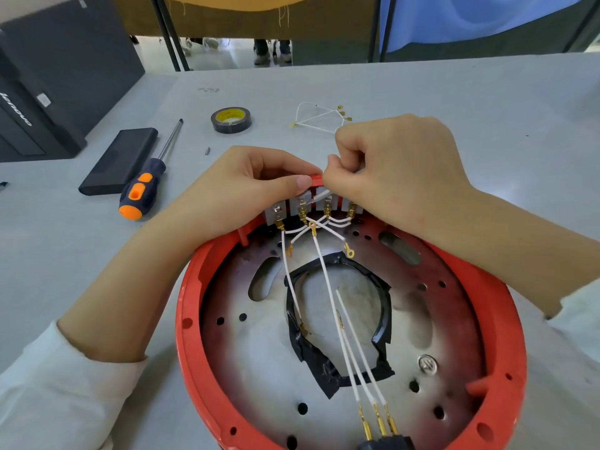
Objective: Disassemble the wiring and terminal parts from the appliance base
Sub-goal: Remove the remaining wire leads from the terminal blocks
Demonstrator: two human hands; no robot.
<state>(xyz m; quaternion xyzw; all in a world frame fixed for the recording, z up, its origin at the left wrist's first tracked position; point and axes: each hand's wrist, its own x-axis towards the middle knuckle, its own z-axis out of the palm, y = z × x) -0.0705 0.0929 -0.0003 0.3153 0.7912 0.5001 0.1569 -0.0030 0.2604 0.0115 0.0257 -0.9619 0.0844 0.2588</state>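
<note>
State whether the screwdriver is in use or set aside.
Set aside: the screwdriver lies on the table, with neither hand touching it.

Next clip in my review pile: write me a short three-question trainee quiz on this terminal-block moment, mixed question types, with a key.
1. True or false: the screwdriver is in the left hand.
2. Multiple choice: where does the roll of black tape lie? A) inside the red appliance base B) on the grey table beyond the hands C) on the dark box at far left
3. Fill in: the right hand pinches a white ____ at the terminal block.

Key: 1 false, it lies on the table to the left of the base. 2 B. 3 wire.
</note>
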